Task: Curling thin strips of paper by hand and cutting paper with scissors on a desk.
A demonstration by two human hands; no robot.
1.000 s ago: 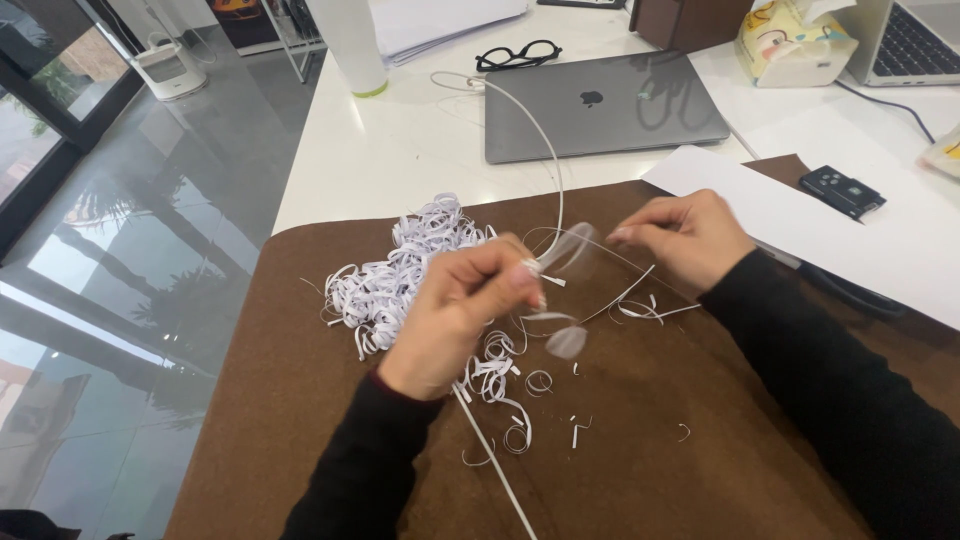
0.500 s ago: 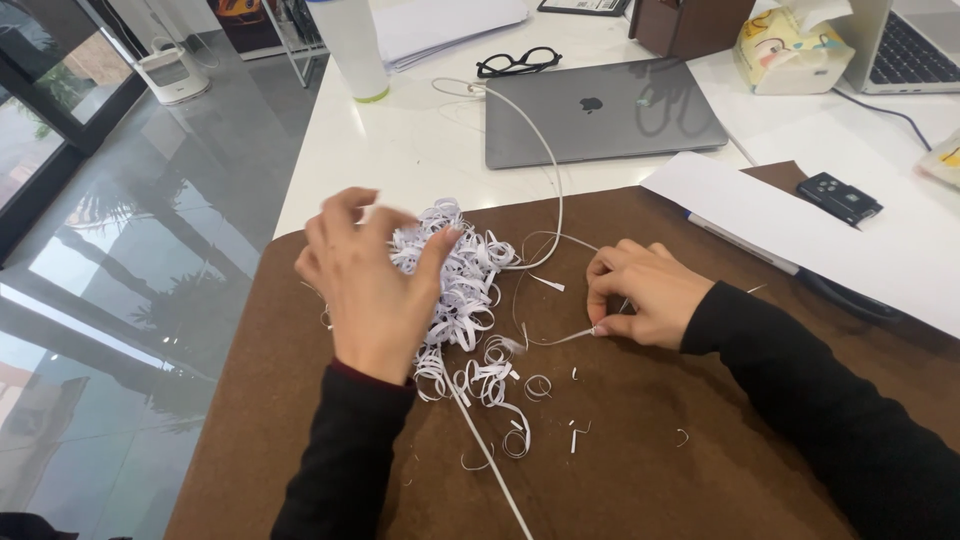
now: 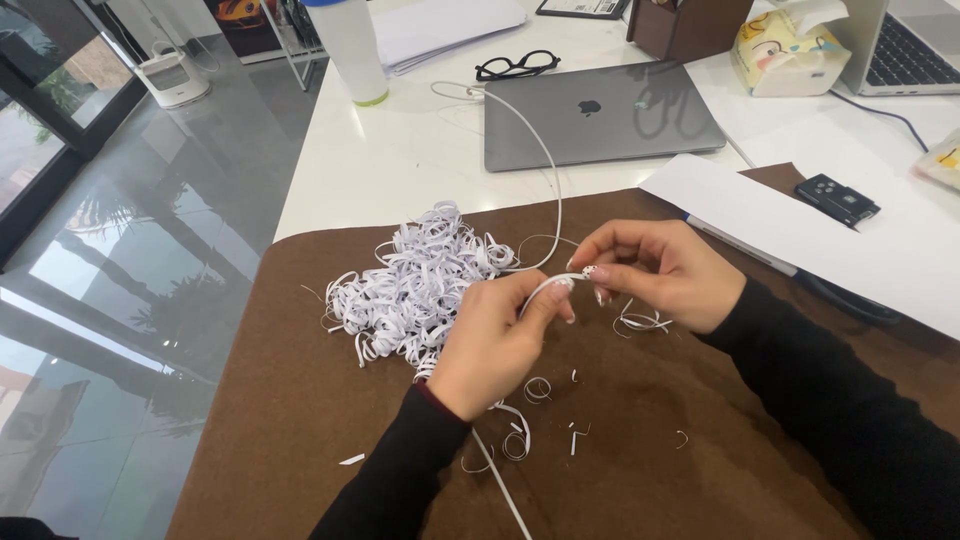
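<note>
**Both hands come together on one paper strip**

The person works over a brown felt mat that covers the near part of a white desk. The largest thing on the mat is a heap of curled white paper strips, lying left of centre. Half a second ago the left hand was spread over that heap, fingers open among the curls, while the right hand rested lower on the mat, pinching a strip by itself. Now the left hand has left the heap and moved to the middle, and the right hand has risen off the mat to meet it.

The two hands almost touch. Between them runs a single thin white strip, raised above the mat just right of the heap: the left thumb and forefinger are closed on its lower end, and the right fingertips are closed on its upper end. So the work has passed from picking in the heap to handling one strip with both hands.

A white cable runs from the desk down across the mat, under the left forearm. A few loose curls lie scattered on the mat below the hands. Further off are a closed grey laptop, a white sheet and black glasses.
</note>
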